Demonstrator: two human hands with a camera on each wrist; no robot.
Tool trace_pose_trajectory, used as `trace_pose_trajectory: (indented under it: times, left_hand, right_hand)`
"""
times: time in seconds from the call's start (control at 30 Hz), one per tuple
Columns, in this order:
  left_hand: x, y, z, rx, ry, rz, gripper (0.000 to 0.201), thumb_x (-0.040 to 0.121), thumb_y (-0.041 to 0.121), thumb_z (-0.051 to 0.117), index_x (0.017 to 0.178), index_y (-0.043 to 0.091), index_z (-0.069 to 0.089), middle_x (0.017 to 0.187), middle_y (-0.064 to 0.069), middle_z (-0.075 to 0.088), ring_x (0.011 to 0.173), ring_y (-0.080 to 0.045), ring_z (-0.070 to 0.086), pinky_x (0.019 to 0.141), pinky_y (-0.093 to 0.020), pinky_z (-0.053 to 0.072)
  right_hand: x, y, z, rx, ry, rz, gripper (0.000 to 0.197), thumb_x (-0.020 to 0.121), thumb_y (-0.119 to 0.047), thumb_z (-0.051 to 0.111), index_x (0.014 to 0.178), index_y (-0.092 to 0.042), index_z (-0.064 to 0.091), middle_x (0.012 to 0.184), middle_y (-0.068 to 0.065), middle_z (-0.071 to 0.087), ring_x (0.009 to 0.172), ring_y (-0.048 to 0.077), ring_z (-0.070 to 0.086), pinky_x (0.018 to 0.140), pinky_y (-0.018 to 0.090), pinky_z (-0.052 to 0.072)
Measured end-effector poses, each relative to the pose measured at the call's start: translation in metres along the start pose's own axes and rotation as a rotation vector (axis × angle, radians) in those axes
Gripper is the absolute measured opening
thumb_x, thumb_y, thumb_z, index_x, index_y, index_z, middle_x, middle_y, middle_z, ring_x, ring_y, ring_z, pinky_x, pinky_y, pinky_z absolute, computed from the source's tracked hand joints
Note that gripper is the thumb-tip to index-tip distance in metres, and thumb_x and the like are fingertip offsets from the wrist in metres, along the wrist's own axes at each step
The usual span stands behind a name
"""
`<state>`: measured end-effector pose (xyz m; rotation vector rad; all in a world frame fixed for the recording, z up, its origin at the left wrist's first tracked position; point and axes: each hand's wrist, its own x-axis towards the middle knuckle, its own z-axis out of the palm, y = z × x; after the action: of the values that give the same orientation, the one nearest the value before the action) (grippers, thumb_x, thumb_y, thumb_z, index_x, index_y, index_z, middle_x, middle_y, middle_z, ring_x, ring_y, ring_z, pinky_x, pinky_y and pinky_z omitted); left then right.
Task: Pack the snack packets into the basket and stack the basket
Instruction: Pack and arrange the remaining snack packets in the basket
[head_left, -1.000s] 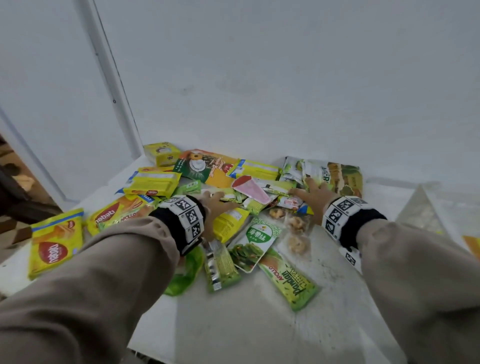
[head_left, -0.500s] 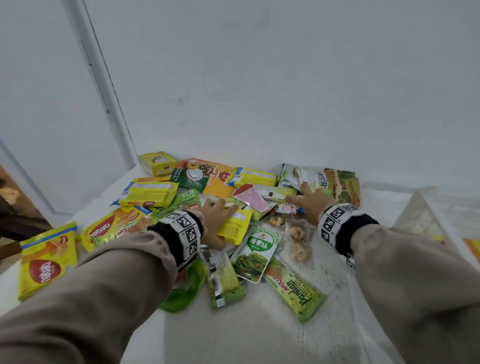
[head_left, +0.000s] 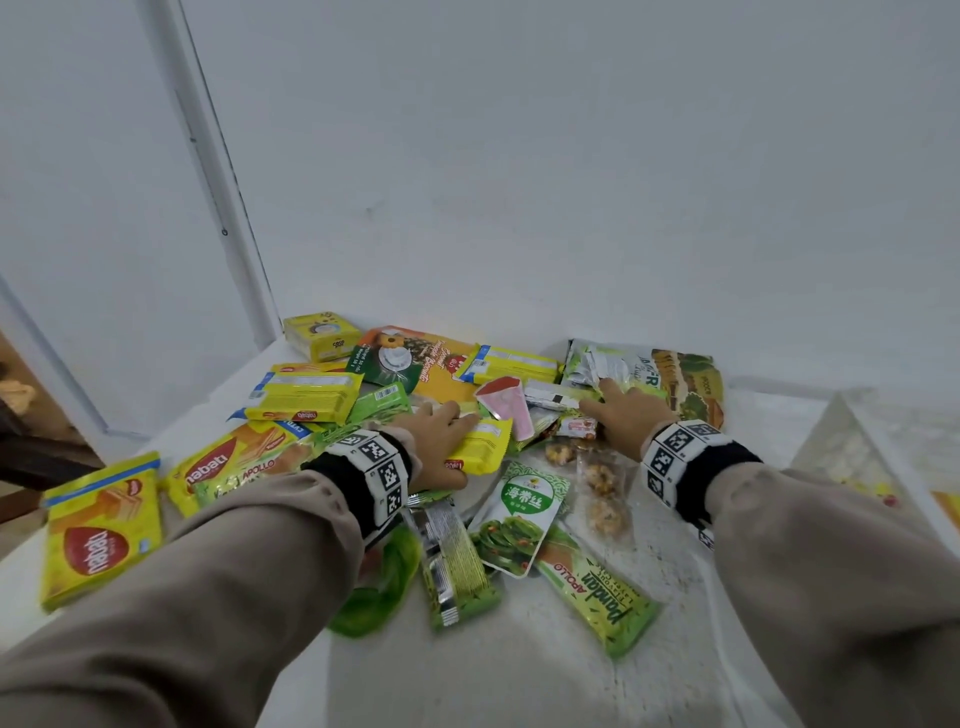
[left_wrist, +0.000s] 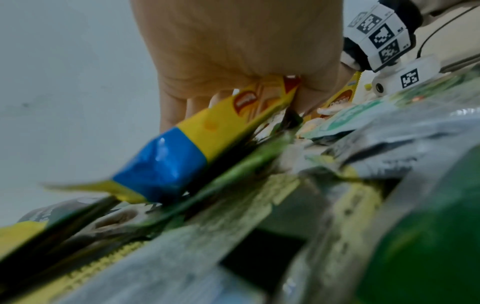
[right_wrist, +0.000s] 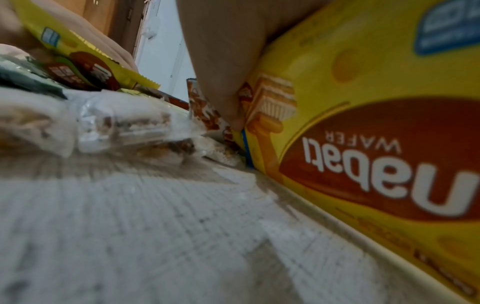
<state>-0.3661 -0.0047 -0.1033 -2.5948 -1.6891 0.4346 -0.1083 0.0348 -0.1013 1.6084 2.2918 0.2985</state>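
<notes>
Snack packets lie heaped on the white table (head_left: 519, 675). My left hand (head_left: 441, 441) sits on a small yellow packet (head_left: 480, 449) in the middle of the heap. In the left wrist view the left hand (left_wrist: 233, 41) curls its fingers and thumb round that yellow packet with a blue end (left_wrist: 207, 127). My right hand (head_left: 623, 415) lies over silver and green packets further right. In the right wrist view the right hand (right_wrist: 226, 61) has its thumb against a yellow nabati wafer packet (right_wrist: 363, 144) tilted up under the palm. A translucent basket (head_left: 841, 441) stands at the right edge.
A large nabati packet (head_left: 98, 535) lies at the far left by the table edge. Closest to me are a green Pandan bar (head_left: 597, 597), a seaweed pouch (head_left: 519, 514) and a clear bag of nuts (head_left: 602, 488). A white wall backs the heap.
Both hands have drawn slightly back toward me over the heap. The left hand's fingers have closed over the small yellow packet.
</notes>
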Motion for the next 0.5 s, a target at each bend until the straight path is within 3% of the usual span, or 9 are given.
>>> trace_pose_trajectory:
  times: [0.23, 0.4, 0.5]
  left_hand:
    - [0.002, -0.003, 0.002, -0.087, 0.052, 0.007, 0.072, 0.086, 0.045, 0.052, 0.145, 0.022, 0.017, 0.142, -0.007, 0.031, 0.128, -0.031, 0.037, 0.102, -0.042, 0.037]
    - [0.002, 0.002, 0.005, -0.07, -0.015, -0.017, 0.09, 0.076, 0.052, 0.063, 0.145, 0.026, 0.011, 0.145, -0.005, 0.022, 0.133, -0.033, 0.026, 0.102, -0.046, 0.039]
    - [0.001, 0.007, 0.007, -0.032, -0.029, -0.033, 0.086, 0.079, 0.039, 0.064, 0.145, 0.022, 0.012, 0.144, -0.008, 0.022, 0.13, -0.035, 0.028, 0.1, -0.048, 0.04]
  right_hand:
    - [-0.002, 0.002, 0.0, -0.032, 0.013, -0.016, 0.046, 0.091, -0.002, 0.045, 0.131, -0.021, 0.032, 0.133, 0.015, 0.03, 0.099, 0.029, 0.053, 0.065, 0.03, 0.038]
    - [-0.006, 0.001, -0.001, -0.054, 0.019, -0.022, 0.047, 0.091, -0.004, 0.047, 0.132, -0.019, 0.031, 0.135, 0.014, 0.03, 0.101, 0.029, 0.053, 0.065, 0.031, 0.038]
    - [-0.008, 0.0, -0.001, -0.055, 0.027, -0.021, 0.046, 0.091, -0.005, 0.047, 0.132, -0.019, 0.031, 0.136, 0.013, 0.031, 0.102, 0.029, 0.053, 0.065, 0.031, 0.038]
